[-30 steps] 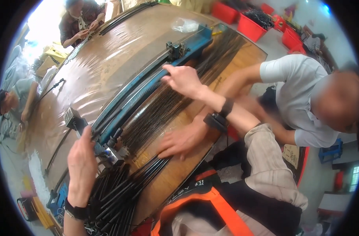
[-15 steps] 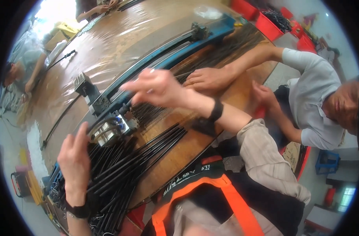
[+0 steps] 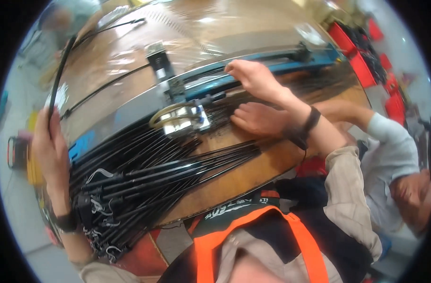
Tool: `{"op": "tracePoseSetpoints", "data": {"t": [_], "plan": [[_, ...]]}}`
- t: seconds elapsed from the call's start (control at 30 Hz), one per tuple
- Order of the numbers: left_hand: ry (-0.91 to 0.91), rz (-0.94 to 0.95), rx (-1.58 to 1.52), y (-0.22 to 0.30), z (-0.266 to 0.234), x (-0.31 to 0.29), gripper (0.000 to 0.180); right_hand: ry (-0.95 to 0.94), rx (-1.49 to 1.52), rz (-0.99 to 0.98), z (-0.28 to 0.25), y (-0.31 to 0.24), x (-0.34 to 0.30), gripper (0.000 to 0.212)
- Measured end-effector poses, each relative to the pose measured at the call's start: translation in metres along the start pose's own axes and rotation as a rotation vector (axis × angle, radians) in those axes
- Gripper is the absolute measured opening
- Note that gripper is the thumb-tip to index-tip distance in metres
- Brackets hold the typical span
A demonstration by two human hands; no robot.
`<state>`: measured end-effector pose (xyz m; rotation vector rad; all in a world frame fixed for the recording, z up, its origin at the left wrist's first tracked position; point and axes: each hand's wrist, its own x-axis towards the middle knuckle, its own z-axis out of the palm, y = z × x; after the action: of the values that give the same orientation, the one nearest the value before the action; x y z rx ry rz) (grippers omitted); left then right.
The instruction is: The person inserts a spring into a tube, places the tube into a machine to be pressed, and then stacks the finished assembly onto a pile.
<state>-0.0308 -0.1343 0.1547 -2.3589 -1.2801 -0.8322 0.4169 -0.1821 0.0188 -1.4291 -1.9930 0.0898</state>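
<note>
My left hand (image 3: pixel 52 153), at the far left, is closed around a long black rod (image 3: pixel 62 73) that stands up and leans slightly right, away from me. My right hand (image 3: pixel 258 80) hovers over the blue-railed bench fixture (image 3: pixel 281 67), fingers curled together; whether anything thin is in them is hidden. Just below it a co-worker's hand (image 3: pixel 259 120) rests beside the fixture's metal block (image 3: pixel 182 121), which has tan hoses. A pile of black rods (image 3: pixel 163 172) with white loops at their left ends lies between my arms.
A co-worker in a light shirt (image 3: pixel 390 151) sits at the right. Red bins (image 3: pixel 343 37) stand beyond the table's right end. Another person (image 3: pixel 78 16) is at the far left. Clear plastic sheet (image 3: pixel 253 23) covers the wooden table.
My left hand has moved left and now holds an upright black rod. My right hand has moved right along the rail and its fingers have curled. The head view has shifted.
</note>
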Motion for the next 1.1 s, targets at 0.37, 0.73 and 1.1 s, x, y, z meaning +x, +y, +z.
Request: {"op": "tracePoseSetpoints", "data": {"t": [0.37, 0.73, 1.1], "plan": [[-0.103, -0.268, -0.054, -0.022, -0.03, -0.067, 0.026, 0.014, 0.414, -0.257, 0.066, -0.068, 0.106, 0.017], [-0.095, -0.297, -0.19, -0.025, 0.007, -0.074, 0.027, -0.281, 0.346, -0.197, 0.081, -0.088, 0.125, 0.02], [-0.137, -0.323, -0.168, -0.03, 0.01, -0.074, 0.027, -0.248, 0.521, -0.1, 0.079, -0.086, 0.123, 0.012]]}}
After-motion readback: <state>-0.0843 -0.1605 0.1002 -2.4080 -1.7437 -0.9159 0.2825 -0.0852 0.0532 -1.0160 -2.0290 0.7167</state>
